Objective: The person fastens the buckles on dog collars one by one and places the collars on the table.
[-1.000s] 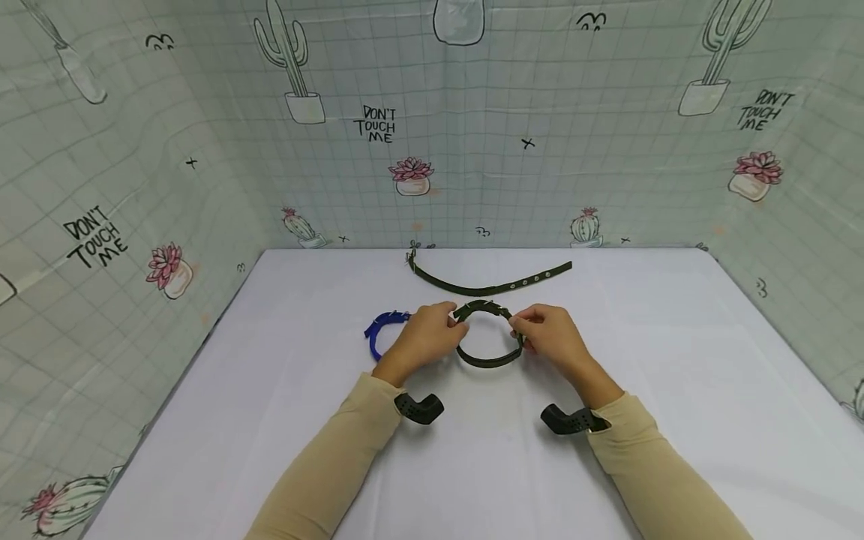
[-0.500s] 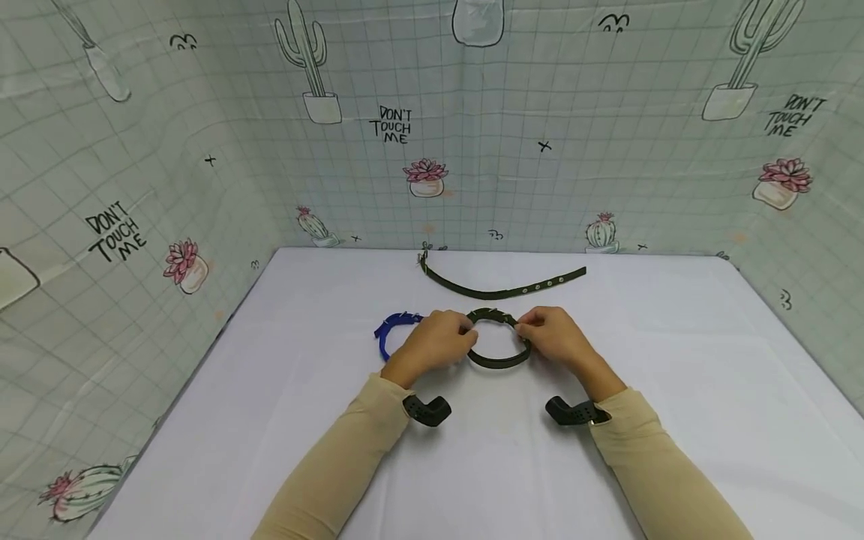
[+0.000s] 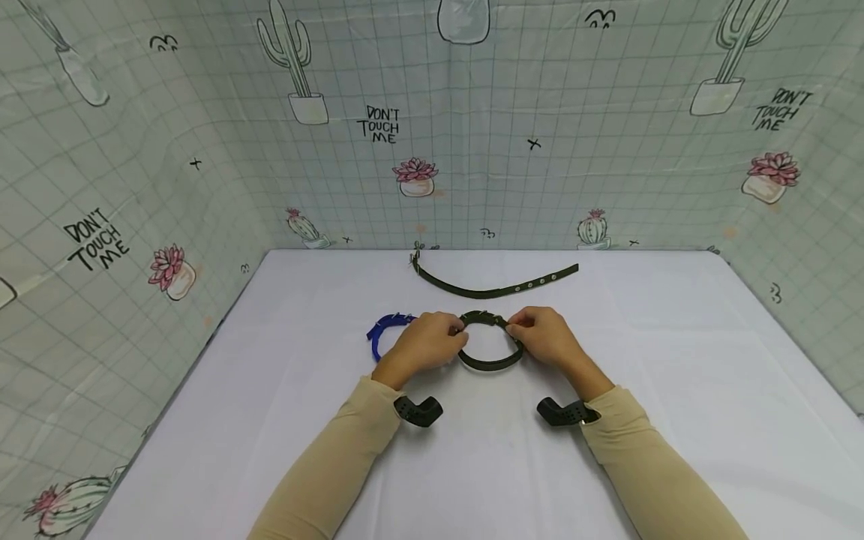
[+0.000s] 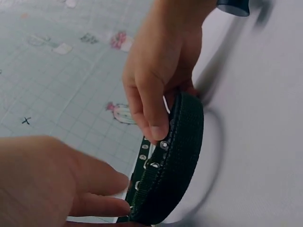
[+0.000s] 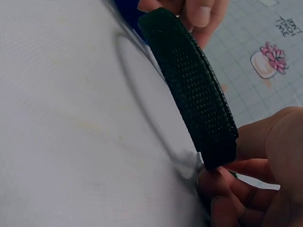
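A dark green pet collar (image 3: pixel 491 366), fastened into a loop, stands on edge between the two hands. Its woven band, eyelets and metal buckle show in the left wrist view (image 4: pixel 184 156). My left hand (image 3: pixel 428 341) pinches the loop's left side with thumb and fingers. At the right side, my right hand (image 3: pixel 548 337) pinches the band the same way. Just left of my left hand lies a blue collar (image 3: pixel 375 345), also looped and partly covered by that hand. A second dark green collar (image 3: pixel 472 292) lies unfastened behind, its eyelets toward the right end.
White cloth covers the table (image 3: pixel 641 337). Around the back and sides stands a grid-patterned curtain (image 3: pixel 472 97) with cactus drawings. Black devices (image 3: pixel 418 411) are strapped at both wrists.
The left fingers, more spread at the loop's upper left a second ago, have closed in at its left side. The right hand keeps its grip. The camera view has shifted slightly.
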`<act>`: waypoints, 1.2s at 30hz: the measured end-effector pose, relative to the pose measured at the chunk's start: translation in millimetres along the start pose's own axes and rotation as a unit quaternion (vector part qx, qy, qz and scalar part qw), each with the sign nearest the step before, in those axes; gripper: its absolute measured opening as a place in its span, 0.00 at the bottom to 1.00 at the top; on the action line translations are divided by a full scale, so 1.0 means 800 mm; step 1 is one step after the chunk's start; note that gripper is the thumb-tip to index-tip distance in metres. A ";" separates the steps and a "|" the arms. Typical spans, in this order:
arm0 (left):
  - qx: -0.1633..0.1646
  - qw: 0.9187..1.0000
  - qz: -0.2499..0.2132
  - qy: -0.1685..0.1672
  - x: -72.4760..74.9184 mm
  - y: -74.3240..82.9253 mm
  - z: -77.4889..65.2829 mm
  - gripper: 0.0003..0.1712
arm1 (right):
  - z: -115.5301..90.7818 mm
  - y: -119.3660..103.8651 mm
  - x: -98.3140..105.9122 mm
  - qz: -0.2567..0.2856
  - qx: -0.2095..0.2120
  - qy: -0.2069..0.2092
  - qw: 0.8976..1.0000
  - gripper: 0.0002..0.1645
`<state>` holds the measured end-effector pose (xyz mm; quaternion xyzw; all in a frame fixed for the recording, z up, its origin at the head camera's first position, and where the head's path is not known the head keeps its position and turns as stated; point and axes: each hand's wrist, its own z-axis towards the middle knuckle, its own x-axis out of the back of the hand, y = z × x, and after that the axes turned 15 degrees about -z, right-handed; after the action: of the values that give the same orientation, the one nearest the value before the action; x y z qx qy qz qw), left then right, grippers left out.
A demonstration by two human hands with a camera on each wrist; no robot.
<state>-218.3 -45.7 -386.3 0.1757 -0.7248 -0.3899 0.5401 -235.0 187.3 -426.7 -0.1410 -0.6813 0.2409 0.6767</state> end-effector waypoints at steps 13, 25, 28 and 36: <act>-0.010 0.999 0.033 0.002 -0.002 -0.006 0.001 0.22 | -0.001 -0.003 -0.002 0.000 -0.010 -0.011 1.000 0.11; -0.025 0.991 0.051 0.118 0.018 -0.014 0.025 0.18 | 0.019 0.017 0.016 0.071 -0.047 -0.027 0.996 0.17; -0.012 0.992 0.034 0.124 0.025 -0.020 0.031 0.17 | 0.027 0.023 0.018 0.085 -0.079 -0.005 0.993 0.17; 0.014 0.995 0.021 0.097 0.033 -0.026 0.054 0.19 | 0.051 0.040 0.015 0.033 -0.098 0.049 0.993 0.20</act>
<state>-271.0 -60.7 -390.0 0.2048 -0.6779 -0.3500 0.6132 -280.4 214.7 -432.0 -0.2408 -0.6622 0.1884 0.6841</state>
